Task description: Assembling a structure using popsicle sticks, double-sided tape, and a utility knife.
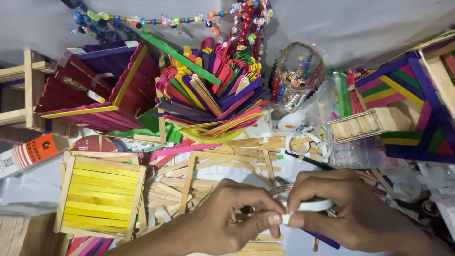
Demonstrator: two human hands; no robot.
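My left hand (232, 215) and my right hand (341, 208) meet at the bottom centre, fingertips pinching a white strip of tape (308, 207) that curls between them. A clear tape roll (279, 190) shows just behind the fingers. A purple craft stick (324, 239) pokes out under my right hand. Under both hands lies a flat frame of plain wooden craft sticks (222, 163).
A yellow bowl of coloured craft sticks (211, 99) stands at centre. A maroon stick box (102, 85) lies at left, a yellow stick panel (102, 194) at lower left, a coloured stick house (412, 104) at right. A jar of beads (298, 71) and bead strings (156, 20) sit behind.
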